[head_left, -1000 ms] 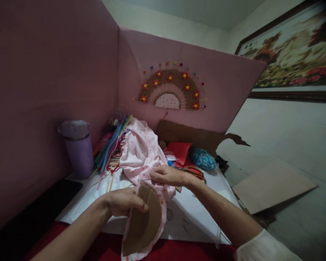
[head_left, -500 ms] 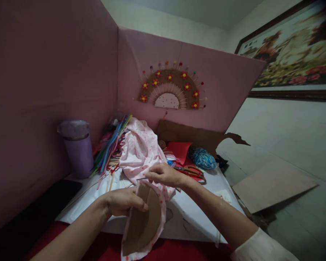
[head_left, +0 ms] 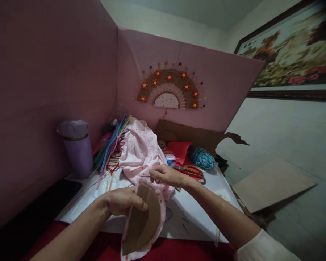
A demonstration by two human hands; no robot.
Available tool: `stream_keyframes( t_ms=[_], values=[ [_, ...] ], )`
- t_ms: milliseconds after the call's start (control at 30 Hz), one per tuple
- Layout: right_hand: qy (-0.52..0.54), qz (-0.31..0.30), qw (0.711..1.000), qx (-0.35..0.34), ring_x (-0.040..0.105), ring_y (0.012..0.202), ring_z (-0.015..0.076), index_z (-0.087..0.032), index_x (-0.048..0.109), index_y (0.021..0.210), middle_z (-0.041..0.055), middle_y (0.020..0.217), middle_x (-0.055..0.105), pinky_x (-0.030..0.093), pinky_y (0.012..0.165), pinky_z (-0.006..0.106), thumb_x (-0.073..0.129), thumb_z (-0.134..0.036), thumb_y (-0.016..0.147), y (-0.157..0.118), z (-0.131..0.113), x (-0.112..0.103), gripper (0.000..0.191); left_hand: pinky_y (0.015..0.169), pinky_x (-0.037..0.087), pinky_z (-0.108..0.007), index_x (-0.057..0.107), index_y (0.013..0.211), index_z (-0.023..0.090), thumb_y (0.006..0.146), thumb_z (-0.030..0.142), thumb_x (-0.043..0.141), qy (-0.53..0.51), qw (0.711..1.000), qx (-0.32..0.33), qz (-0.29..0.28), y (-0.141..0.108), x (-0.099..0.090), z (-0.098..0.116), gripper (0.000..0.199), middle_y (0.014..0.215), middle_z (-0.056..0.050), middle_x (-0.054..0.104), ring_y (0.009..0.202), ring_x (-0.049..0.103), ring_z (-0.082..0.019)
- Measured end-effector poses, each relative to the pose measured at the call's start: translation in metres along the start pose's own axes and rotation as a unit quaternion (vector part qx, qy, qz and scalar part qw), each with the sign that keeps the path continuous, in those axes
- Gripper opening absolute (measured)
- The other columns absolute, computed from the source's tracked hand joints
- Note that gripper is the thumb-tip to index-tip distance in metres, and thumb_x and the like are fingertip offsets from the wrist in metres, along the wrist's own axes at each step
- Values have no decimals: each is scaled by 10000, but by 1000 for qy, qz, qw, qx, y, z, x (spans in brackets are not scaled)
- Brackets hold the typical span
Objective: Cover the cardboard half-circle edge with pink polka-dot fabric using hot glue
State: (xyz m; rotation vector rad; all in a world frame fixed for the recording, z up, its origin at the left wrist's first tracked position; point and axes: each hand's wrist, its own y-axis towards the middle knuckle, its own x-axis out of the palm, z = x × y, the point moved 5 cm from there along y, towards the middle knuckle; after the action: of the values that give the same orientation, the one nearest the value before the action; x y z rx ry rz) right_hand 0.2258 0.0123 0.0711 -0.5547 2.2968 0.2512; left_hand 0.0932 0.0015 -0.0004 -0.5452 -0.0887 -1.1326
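Observation:
My left hand (head_left: pixel 125 201) grips a half-round piece of cardboard (head_left: pixel 149 217) near its straight edge, thumb on the bare brown face. Pink dotted cloth (head_left: pixel 162 208) is folded around the rim of this piece. Just above its top corner, my right hand (head_left: pixel 165 175) pinches a thin stick (head_left: pixel 145 176) between thumb and fingers. The stick points left and stays apart from the cardboard; its exact kind is too small to tell. Behind both hands lies a crumpled pink dotted cloth (head_left: pixel 141 148).
Left on the table stand a purple tumbler (head_left: pixel 78 152) and colourful pipe cleaners (head_left: pixel 112 141). To the right are scissors (head_left: pixel 198 174), red paper (head_left: pixel 179 150) and blue yarn (head_left: pixel 203 158). A flower-decorated cardboard fan (head_left: pixel 170 78) hangs on the pink panel (head_left: pixel 220 79) behind.
My right hand has shifted slightly right and up with the stick, away from the cardboard's top corner. My left hand and the cardboard have hardly moved.

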Motion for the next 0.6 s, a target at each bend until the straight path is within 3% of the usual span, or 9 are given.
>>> stream_keyframes(
  t_ms=[167, 433, 600],
  values=[
    [-22, -15, 1000, -8, 533, 615, 110, -124, 628, 774, 21, 689, 584, 375, 540, 197, 372, -507, 925, 1, 0, 2, 485, 650, 453, -249, 702, 850, 140, 506, 158, 723, -7, 1000, -2, 6, 0, -1, 0, 346, 782, -36, 719, 703, 635, -168],
    [-35, 85, 996, -4, 482, 578, 102, -134, 636, 691, 2, 620, 556, 343, 545, 205, 447, -482, 901, 1, 3, -5, 448, 645, 454, -249, 701, 832, 145, 491, 173, 741, 1, 1000, -7, 17, -1, -1, 0, 344, 753, -25, 718, 701, 630, -170],
    [-11, 53, 999, 2, 521, 637, 121, -143, 632, 749, 15, 695, 584, 374, 582, 214, 393, -528, 909, -9, 6, -2, 480, 618, 443, -242, 707, 832, 136, 491, 173, 739, -3, 1000, -7, 16, 0, -2, -1, 345, 756, -37, 722, 694, 630, -171]
  ],
)
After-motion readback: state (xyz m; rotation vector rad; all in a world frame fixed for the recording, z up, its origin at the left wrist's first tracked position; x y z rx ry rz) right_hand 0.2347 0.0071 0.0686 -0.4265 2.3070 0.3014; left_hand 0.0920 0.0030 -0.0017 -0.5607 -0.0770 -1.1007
